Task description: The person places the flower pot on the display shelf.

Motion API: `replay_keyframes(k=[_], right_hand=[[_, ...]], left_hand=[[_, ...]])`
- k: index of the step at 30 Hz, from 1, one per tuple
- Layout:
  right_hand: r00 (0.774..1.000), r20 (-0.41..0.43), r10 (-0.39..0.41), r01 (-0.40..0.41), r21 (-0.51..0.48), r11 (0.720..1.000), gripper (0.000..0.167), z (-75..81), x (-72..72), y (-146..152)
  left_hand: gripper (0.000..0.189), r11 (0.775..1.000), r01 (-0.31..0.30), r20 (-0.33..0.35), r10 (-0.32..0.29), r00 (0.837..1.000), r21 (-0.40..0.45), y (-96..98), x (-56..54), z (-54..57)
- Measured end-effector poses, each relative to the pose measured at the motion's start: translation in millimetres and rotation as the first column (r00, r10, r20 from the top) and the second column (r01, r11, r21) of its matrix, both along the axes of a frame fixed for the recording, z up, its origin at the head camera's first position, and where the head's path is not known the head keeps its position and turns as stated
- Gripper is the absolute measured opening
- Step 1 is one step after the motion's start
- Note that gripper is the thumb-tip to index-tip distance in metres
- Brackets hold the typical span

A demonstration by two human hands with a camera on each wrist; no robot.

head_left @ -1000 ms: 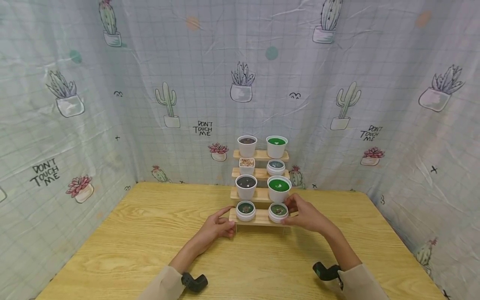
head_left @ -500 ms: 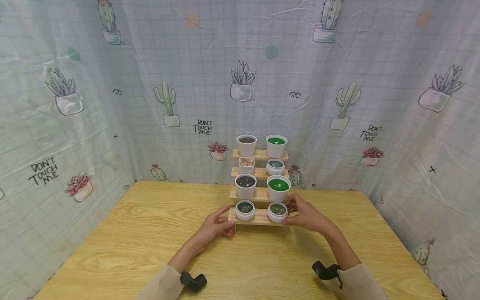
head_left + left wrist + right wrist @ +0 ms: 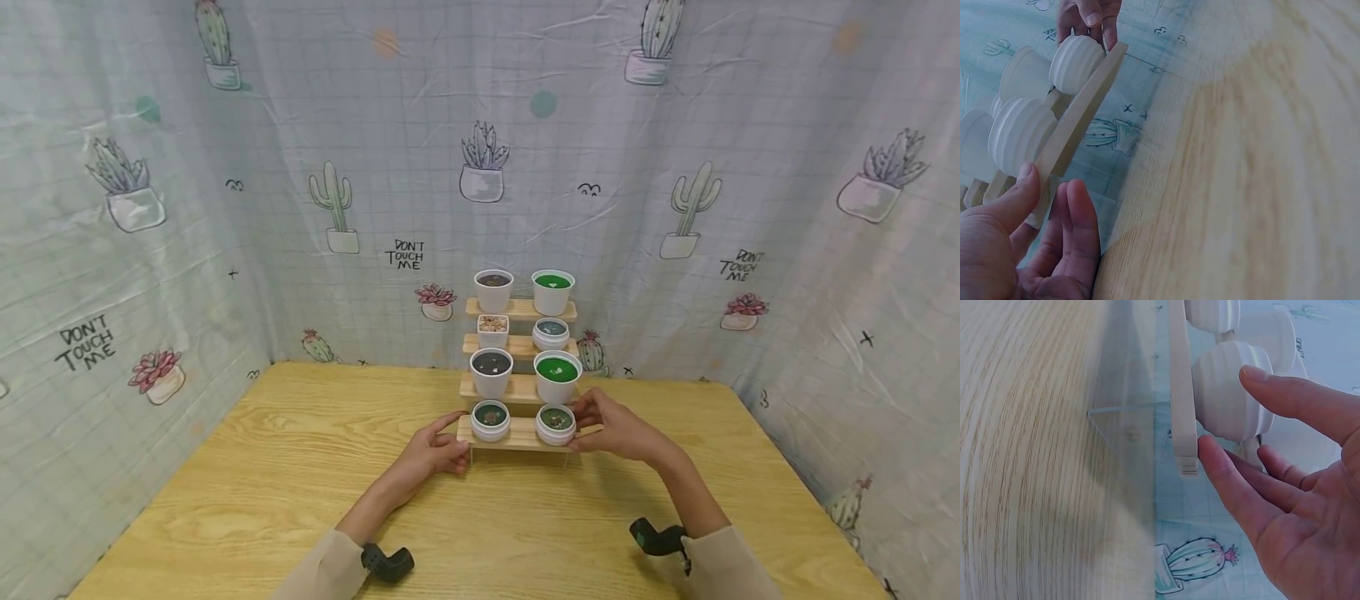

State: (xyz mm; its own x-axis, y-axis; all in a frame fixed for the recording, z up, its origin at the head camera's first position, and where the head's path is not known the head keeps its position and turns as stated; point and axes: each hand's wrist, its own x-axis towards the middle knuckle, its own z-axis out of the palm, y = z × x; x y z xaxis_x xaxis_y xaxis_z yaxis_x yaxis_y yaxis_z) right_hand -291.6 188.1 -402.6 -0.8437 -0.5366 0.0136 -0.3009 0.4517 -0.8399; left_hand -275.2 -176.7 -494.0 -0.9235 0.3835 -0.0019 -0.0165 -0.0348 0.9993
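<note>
A tiered wooden stand (image 3: 522, 432) with clear side supports carries white pots in two columns. My left hand (image 3: 426, 458) pinches the left end of its bottom step, thumb in front, beside the bottom-left low ribbed pot (image 3: 490, 421). In the left wrist view that ribbed pot (image 3: 1022, 134) sits just above my thumb. My right hand (image 3: 618, 429) is at the stand's right end, next to the bottom-right ribbed pot (image 3: 556, 424). Seen from the right wrist, my fingers (image 3: 1232, 481) are spread fairly straight, with a fingertip by the step's end and the thumb beside the pot.
Higher steps hold cups with green tops (image 3: 557, 371), a dark-filled cup (image 3: 492, 385), a square pot of pebble-like bits (image 3: 492, 332) and a low pot (image 3: 552, 335). The wood-grain table (image 3: 315, 433) meets a cactus-printed curtain (image 3: 420, 167) behind the stand.
My right hand has shifted slightly right, its thumb drawing back from the bottom-right pot's front. My left hand and the pots look the same.
</note>
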Motion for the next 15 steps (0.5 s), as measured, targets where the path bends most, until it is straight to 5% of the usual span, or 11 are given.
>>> replay_keyframes(k=[15], right_hand=[[0.999, 0.036, 0.022, -0.022, -0.011, 1.000, 0.061, 0.9, -0.9, 0.6]], left_hand=[[0.074, 1.000, -0.003, 0.003, 0.003, 1.000, 0.002, -0.1, -0.5, -0.3]])
